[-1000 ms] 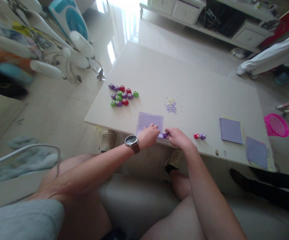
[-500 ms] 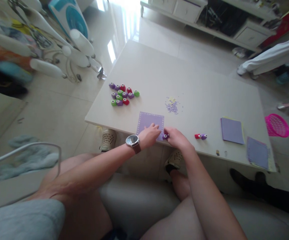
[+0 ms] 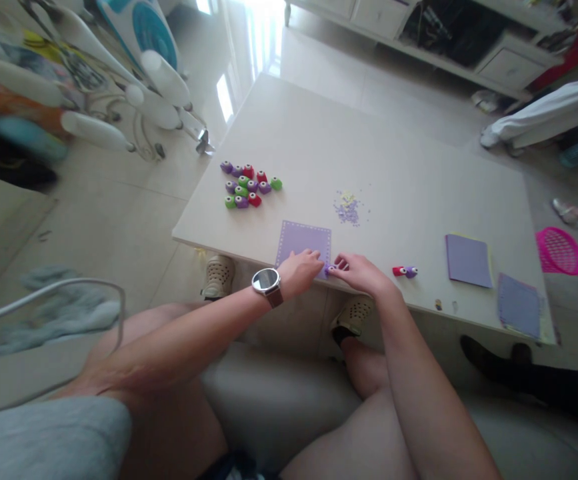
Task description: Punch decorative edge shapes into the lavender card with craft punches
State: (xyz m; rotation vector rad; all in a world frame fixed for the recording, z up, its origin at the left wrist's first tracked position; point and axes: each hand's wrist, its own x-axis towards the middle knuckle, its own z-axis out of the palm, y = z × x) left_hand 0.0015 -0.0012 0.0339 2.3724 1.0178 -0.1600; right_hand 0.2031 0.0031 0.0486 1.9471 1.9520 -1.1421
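"Both hands busy?"

"My left hand presses flat on the purple paper; my right hand grips a purple punch by its corner."

"Progress?"

"Holes line three edges; the near one's mostly hidden."

A pink perforated basket is located on the tiled floor. A white drawer cabinet stands at the far side. White trousers of another person are positioned near its right end.
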